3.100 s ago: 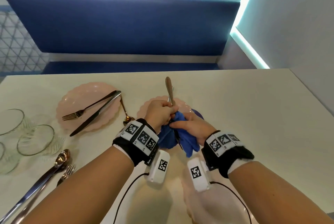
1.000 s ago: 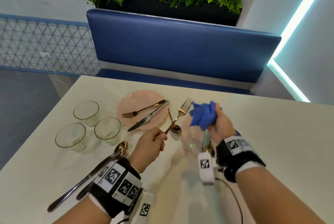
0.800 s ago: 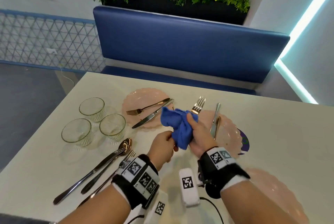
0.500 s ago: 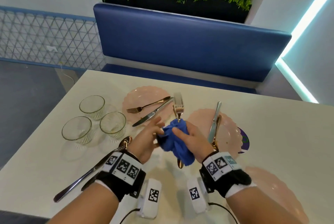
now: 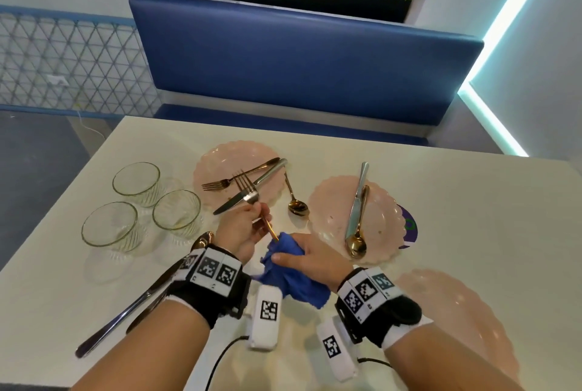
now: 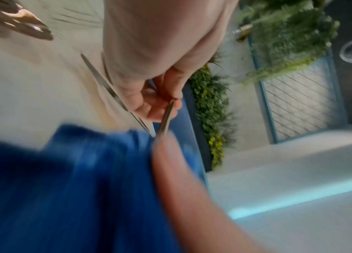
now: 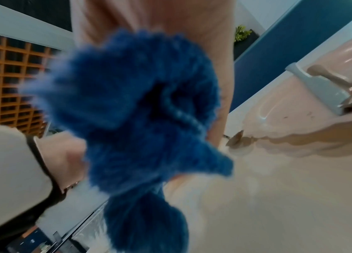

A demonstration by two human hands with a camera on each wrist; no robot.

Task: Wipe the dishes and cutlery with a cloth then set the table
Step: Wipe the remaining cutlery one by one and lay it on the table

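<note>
My left hand (image 5: pixel 248 226) pinches a gold-handled fork (image 5: pixel 250 193) near its neck, tines pointing up and away over the table. My right hand (image 5: pixel 310 260) grips a bunched blue cloth (image 5: pixel 293 277) wrapped round the lower end of the fork's handle. In the left wrist view the thin handle (image 6: pixel 166 118) runs from my fingertips (image 6: pixel 149 109) into the cloth (image 6: pixel 84 179). The right wrist view is mostly filled by the cloth (image 7: pixel 140 106). A pink plate (image 5: pixel 381 220) to the right carries a knife (image 5: pixel 356 201) and a gold spoon (image 5: pixel 357 242).
A second pink plate (image 5: pixel 217 167) at the back holds a fork and knife; a gold spoon (image 5: pixel 296 201) lies beside it. Three glass bowls (image 5: pixel 135 204) stand at left. Long cutlery (image 5: pixel 126 312) lies under my left wrist. A third pink plate (image 5: pixel 456 312) sits near right.
The cloth has slid down the fork from near the tines to the handle's end. My left hand has shifted its pinch up toward the fork's neck, and the fork now leans left.
</note>
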